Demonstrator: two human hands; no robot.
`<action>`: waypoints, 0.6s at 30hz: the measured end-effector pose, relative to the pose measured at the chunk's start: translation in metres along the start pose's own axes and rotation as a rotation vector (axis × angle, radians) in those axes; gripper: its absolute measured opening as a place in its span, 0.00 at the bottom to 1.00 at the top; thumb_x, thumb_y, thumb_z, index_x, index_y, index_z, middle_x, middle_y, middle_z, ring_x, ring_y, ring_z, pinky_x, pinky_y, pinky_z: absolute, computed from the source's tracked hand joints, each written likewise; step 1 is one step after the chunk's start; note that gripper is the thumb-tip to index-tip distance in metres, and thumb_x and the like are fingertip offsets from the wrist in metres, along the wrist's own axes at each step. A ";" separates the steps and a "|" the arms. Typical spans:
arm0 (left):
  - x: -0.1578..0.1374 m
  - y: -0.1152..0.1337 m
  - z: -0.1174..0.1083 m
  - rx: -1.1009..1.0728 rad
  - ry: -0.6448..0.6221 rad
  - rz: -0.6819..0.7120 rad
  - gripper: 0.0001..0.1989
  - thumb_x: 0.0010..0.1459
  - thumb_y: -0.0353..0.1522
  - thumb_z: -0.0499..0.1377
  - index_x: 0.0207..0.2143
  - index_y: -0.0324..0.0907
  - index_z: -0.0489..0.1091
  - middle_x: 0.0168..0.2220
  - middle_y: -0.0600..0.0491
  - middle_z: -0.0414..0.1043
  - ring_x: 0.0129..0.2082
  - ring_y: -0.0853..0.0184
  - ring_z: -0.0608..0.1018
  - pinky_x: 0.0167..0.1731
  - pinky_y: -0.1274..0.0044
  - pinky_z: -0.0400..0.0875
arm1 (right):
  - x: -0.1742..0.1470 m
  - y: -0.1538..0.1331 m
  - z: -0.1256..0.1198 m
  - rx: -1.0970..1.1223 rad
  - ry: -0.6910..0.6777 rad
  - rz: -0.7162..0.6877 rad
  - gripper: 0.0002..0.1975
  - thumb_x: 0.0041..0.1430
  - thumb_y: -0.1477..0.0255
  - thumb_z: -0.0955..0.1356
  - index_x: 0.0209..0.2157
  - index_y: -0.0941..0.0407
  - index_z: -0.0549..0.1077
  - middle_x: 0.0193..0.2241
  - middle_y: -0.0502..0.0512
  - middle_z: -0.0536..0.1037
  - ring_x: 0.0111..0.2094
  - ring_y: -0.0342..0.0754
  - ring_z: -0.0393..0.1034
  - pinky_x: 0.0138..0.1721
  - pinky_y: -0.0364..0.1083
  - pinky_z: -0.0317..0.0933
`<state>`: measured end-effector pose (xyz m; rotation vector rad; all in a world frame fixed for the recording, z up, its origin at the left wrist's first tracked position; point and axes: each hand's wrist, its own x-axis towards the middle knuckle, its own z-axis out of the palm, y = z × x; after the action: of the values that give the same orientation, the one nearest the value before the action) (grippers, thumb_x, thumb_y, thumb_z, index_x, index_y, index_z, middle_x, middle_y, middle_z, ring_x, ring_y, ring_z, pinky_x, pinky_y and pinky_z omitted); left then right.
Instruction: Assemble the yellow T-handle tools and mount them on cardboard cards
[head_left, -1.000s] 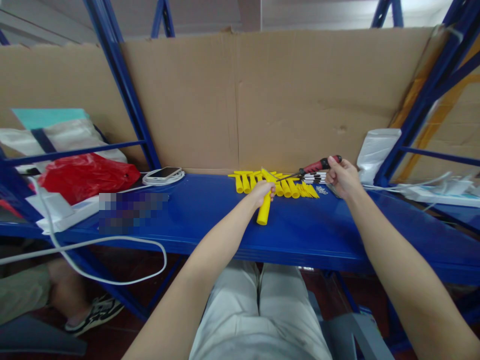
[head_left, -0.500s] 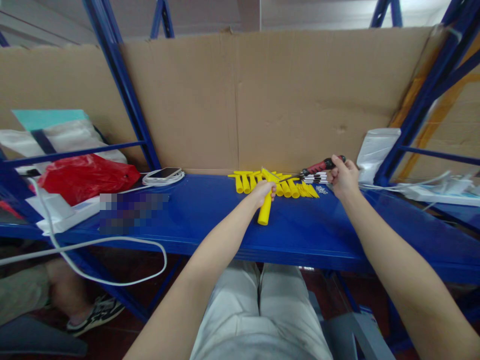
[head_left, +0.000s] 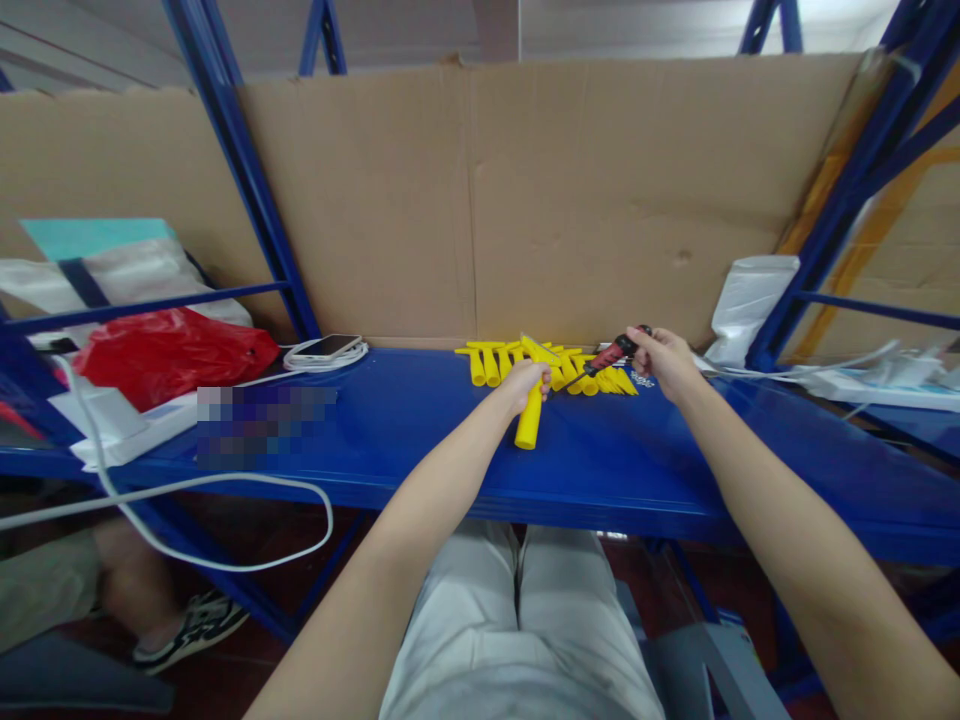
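Note:
Wrapped round a yellow T-shaped scraper (head_left: 528,420), my left hand (head_left: 527,385) keeps it above the blue shelf with its tube handle pointing towards me. My right hand (head_left: 661,360) is closed on the red and black handle of a screwdriver (head_left: 616,352). The dark shaft slants down to the left, and its tip is close beside my left hand; whether it touches the scraper I cannot tell. Behind my hands lies a row of similar yellow T-shaped pieces (head_left: 478,367). Flat yellow pieces (head_left: 619,381) and small silvery screws (head_left: 643,379) lie just left of my right hand.
A phone (head_left: 330,347) rests on a coiled white cable at the left. Further left are a red plastic bag (head_left: 176,350) and a white power strip (head_left: 150,430). Cardboard (head_left: 375,200) backs the blue shelf (head_left: 420,420). A white packet (head_left: 752,305) leans at the right.
My right hand has moved left and slightly down with the screwdriver, whose shaft now slants more steeply and reaches lower, near my left hand. The left hand and the scraper have barely moved.

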<state>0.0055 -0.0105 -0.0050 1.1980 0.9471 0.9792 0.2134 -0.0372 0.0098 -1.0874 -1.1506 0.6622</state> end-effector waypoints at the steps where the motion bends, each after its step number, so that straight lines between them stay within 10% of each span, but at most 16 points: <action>1: 0.000 0.000 0.000 0.004 0.000 -0.002 0.11 0.54 0.20 0.50 0.22 0.42 0.55 0.13 0.62 0.55 0.10 0.78 0.59 0.14 0.83 0.54 | -0.001 0.000 -0.001 -0.064 -0.043 0.050 0.24 0.43 0.55 0.74 0.23 0.54 0.58 0.11 0.41 0.60 0.12 0.36 0.53 0.12 0.38 0.45; 10: 0.000 0.000 0.001 -0.026 0.010 0.002 0.10 0.54 0.20 0.50 0.24 0.42 0.56 0.14 0.62 0.56 0.10 0.78 0.59 0.14 0.83 0.54 | -0.014 0.006 0.005 -0.551 -0.566 0.248 0.22 0.45 0.55 0.74 0.32 0.56 0.67 0.18 0.47 0.70 0.17 0.37 0.60 0.16 0.37 0.52; 18: 0.001 0.000 0.002 -0.035 0.020 0.002 0.10 0.54 0.20 0.50 0.25 0.42 0.56 0.15 0.62 0.57 0.10 0.78 0.59 0.14 0.83 0.54 | -0.012 0.019 0.014 -0.756 -0.607 0.192 0.10 0.55 0.66 0.69 0.37 0.57 0.70 0.19 0.48 0.71 0.17 0.38 0.60 0.16 0.38 0.52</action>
<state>0.0074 -0.0102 -0.0053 1.1622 0.9410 1.0075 0.1981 -0.0361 -0.0120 -1.7105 -1.9255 0.7522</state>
